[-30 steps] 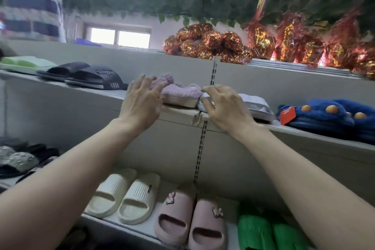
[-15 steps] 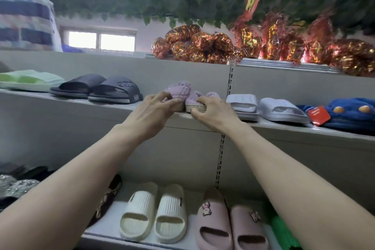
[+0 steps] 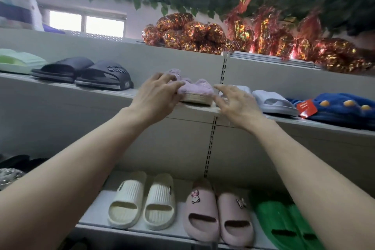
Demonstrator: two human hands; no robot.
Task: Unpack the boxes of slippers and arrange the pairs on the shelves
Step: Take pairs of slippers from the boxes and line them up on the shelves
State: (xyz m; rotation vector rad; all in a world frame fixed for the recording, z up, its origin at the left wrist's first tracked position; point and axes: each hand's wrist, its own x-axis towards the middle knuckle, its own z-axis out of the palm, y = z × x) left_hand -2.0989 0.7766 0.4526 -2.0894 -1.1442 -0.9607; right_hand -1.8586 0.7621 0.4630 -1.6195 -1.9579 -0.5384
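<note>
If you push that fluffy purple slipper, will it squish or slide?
The purple slipper looks fuzzy on top, so it would probably squish softly. Its flat sole sits on the smooth shelf, so it should slide, not roll.

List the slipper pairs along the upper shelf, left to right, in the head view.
Pale green slippers → black slides → fuzzy lilac slippers → white slides → blue plush slippers.
</note>
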